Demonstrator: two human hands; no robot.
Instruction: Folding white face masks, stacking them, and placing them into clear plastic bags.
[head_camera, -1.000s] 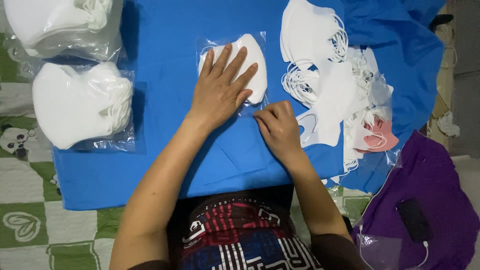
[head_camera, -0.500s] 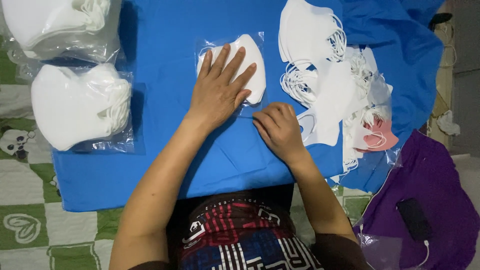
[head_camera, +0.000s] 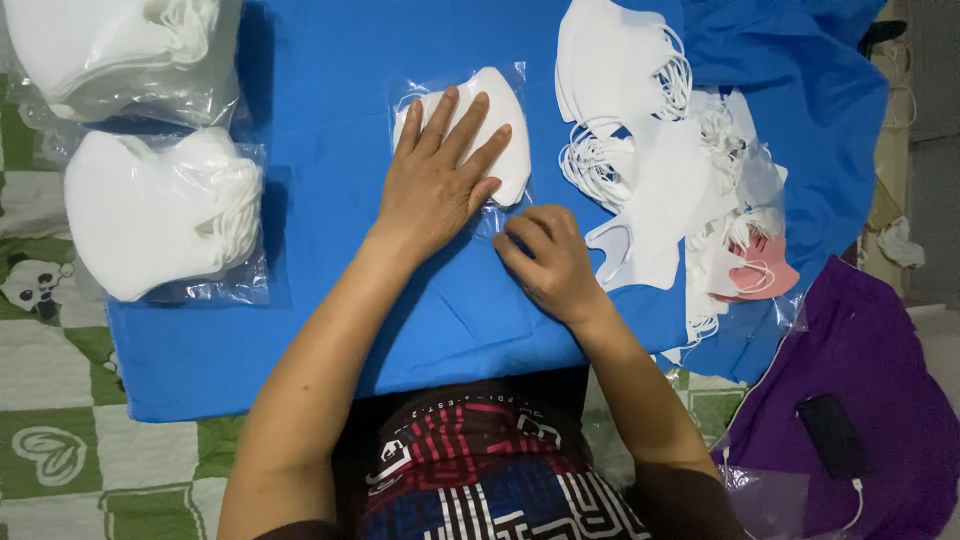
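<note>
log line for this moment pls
left hand flat on bagged mask | right hand pinching bag edge | blue cloth

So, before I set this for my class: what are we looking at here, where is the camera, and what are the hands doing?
The camera sits on a person's head and looks down at their own bare arms, so there is no machine here. A blue cloth covers the work surface. The left hand lies flat on a white face mask in a clear plastic sleeve. The right hand is curled at the sleeve's lower edge, beside the left hand. Two clear bags stuffed with white masks lie on the left, and a loose pile of white masks with one pink mask lies on the right.
</note>
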